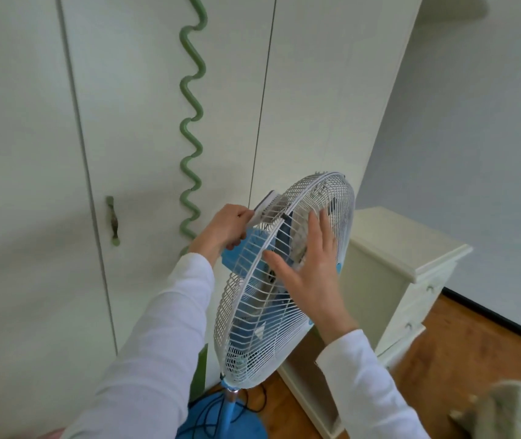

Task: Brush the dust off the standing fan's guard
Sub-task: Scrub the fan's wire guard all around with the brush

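A standing fan with a white wire guard [246, 331] and blue blades stands in front of me on a blue pole and base. My left hand [224, 228] grips a white brush [268, 209], whose bristles lie against the rear half of the guard near its upper rim. On the front of the guard my right hand [310, 267] lies flat, fingers spread and straight. Both arms wear white sleeves.
White wardrobe doors [142, 122] fill the left, with a wavy green handle [191, 128] and a small metal handle [113, 221]. A cream chest of drawers [402, 264] stands right of the fan. A black cord [208, 419] trails over the blue base on the wooden floor.
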Tool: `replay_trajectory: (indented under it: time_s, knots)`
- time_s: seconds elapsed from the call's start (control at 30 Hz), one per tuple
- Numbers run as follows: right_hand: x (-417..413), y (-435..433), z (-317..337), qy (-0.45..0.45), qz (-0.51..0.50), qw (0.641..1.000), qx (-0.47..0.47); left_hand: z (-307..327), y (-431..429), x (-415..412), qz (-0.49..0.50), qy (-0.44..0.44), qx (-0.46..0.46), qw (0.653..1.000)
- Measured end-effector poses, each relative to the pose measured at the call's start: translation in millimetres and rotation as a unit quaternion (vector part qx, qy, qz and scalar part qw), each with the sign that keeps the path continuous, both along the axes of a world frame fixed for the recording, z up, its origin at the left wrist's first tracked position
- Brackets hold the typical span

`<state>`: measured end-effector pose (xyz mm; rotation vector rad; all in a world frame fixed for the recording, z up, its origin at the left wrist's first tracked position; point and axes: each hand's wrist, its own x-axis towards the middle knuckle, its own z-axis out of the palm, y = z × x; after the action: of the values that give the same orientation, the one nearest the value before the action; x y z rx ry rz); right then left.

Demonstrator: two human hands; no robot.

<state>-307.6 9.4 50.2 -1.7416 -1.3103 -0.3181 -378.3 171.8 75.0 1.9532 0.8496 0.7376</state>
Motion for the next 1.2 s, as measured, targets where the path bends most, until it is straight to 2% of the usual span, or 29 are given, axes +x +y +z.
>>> replay_trajectory:
  time_s: [0.17,0.27,0.33,0.4,0.5,0.67,0.77,0.9,0.97,1.07,1.13,1.2]
  knots:
    - [-5,-1,-2,0.008,-0.01,1.0,-0.009,-42,-4,-22,-0.024,0.03,-0.038,0.999]
    - [-7,-2,-2,0.023,-0.015,1.0,-0.013,-59,-7,-29,-0.007,0.057,-0.018,0.998]
    - [-11,-2,-4,0.027,-0.015,0.999,-0.019,-56,-6,-26,0.031,0.03,0.006,0.999]
    - [-16,-3,-7,0.026,-0.011,0.999,-0.029,-42,-4,-19,0.054,-0.036,0.008,0.998]
    - [-17,-3,-10,0.012,-0.029,0.999,-0.039,-22,-7,-9,0.027,-0.094,-0.013,0.995]
    - [-12,-3,-12,0.002,-0.043,0.998,-0.039,-46,-8,-10,0.007,-0.066,-0.025,0.997]
    - [-15,-3,-12,0.014,-0.037,0.999,-0.034,-74,-10,-21,0.004,-0.033,-0.049,0.998]
    - [-19,-3,-13,0.02,-0.034,0.999,-0.026,-95,-14,-36,0.019,-0.032,-0.103,0.994]
    - [-20,-4,-14,0.027,-0.038,0.999,-0.024,-94,-16,-42,0.036,-0.065,-0.116,0.991]
    - [-22,-6,-18,0.031,-0.038,0.998,-0.026,-83,-25,-54,0.081,-0.194,-0.118,0.971]
    - [-24,-8,-22,0.033,-0.034,0.998,-0.033,-76,-35,-64,0.064,-0.273,-0.114,0.953]
    - [-26,-7,-24,0.034,-0.036,0.998,-0.034,-74,-46,-70,0.03,-0.287,-0.103,0.952]
